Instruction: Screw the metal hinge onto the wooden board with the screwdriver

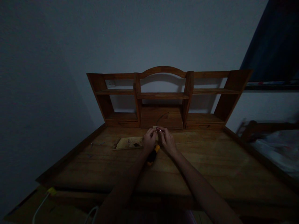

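Both hands meet above the middle of a wooden desk (205, 161), fingers closed and almost touching. My left hand (149, 140) pinches a small pale piece (154, 127) that shows just past its fingertips. My right hand (167, 140) is closed at the fingertips on something small and dark, too dim to name. Under the hands lies a black and orange tool handle (152, 157), its far end hidden. A pale, stained strip of wood (128, 142) with a ragged left end runs behind my left hand.
A wooden shelf unit (163, 95) stands along the desk's back edge against the wall. Small metal bits (92, 143) lie on the left. A yellow plug-like end (51, 191) on a white cord is at lower left. Right of the desk is a bed (275, 149).
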Available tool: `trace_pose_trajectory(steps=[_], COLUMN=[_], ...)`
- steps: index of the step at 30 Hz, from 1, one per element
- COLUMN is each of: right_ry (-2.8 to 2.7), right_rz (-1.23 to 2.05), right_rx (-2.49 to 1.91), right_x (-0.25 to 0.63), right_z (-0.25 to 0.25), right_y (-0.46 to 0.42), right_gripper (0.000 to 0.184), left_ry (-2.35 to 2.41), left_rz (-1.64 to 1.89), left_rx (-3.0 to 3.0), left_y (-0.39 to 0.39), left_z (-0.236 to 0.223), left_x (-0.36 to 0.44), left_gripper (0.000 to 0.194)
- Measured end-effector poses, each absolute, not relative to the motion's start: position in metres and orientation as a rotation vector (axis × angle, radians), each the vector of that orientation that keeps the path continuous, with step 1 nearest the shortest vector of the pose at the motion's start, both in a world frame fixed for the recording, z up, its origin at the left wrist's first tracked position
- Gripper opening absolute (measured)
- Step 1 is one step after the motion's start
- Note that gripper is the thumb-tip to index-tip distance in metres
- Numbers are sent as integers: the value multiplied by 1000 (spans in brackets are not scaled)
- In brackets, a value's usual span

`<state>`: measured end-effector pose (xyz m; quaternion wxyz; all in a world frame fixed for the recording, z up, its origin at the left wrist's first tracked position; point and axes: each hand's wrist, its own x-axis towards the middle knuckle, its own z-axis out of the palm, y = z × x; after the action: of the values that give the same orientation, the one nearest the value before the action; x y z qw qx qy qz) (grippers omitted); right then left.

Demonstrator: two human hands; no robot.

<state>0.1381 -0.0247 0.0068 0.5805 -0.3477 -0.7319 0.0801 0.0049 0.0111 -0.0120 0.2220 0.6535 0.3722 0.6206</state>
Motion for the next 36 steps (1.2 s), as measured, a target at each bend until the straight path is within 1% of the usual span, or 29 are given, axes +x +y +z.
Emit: trace_pose_trajectory(steps=[2, 7, 16, 23, 29, 36], right_ry=[-1757, -1866, -1889, -1931, -1785, -1658], right_rz=[134, -157, -279, -267, -150, -113], right_rx=[-818, -875, -913, -888, -826, -879], right_x=[138, 139, 140, 140, 138, 144], right_z=[7, 2, 2, 3, 3, 6], right_y=[-23, -19, -20, -19, -26, -22], right_gripper=[23, 24, 24, 25, 25, 20], left_ry=[929, 861, 868, 885, 930, 1002], left_rz=[1706, 1604, 1551, 1567, 1636, 1660], left_rx=[1649, 1343, 1241, 1223, 1266, 1371], left_y=[10, 13, 24, 33, 30, 30], left_z=[-10, -8, -21, -28, -27, -19], left_x=[5, 8, 6, 4, 3, 3], left_gripper=[26, 40, 39, 32, 24, 29])
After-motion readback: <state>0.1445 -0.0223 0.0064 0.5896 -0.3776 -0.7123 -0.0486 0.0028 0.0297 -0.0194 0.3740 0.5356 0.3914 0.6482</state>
